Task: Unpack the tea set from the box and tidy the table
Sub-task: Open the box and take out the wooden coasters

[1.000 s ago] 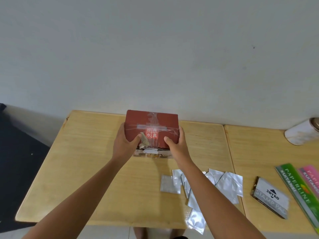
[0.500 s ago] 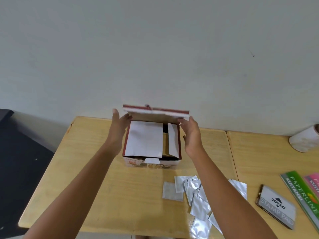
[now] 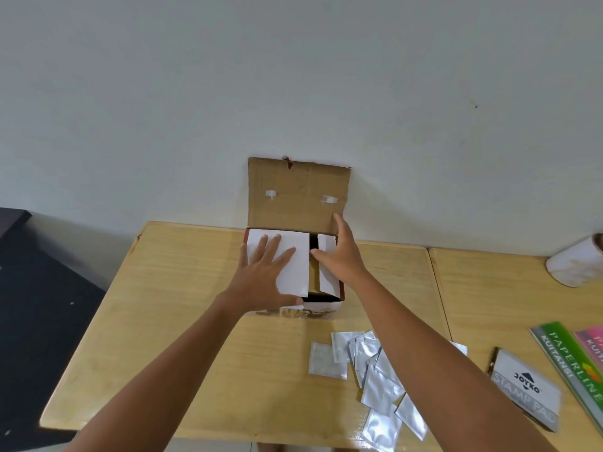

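Standing at the back of a pale wooden tabletop [image 3: 182, 288] against a plain white wall [image 3: 293, 76], opened box [image 3: 298, 197] (lid upright), left hand [image 3: 269, 275] flat and open on its white flap [image 3: 293, 256], right hand [image 3: 341, 256] open beside, silver sachets [image 3: 375, 370] nearby.

Both your arms reach fwd, forearms bare, converging toward centre. Your left hand [image 3: 266, 272] lies palm-down, fingers spread flat, thumb out to the right, nothing gripped. Your right hand [image 3: 339, 256] is open too, fingers pointing up, thumb stuck out to the left.
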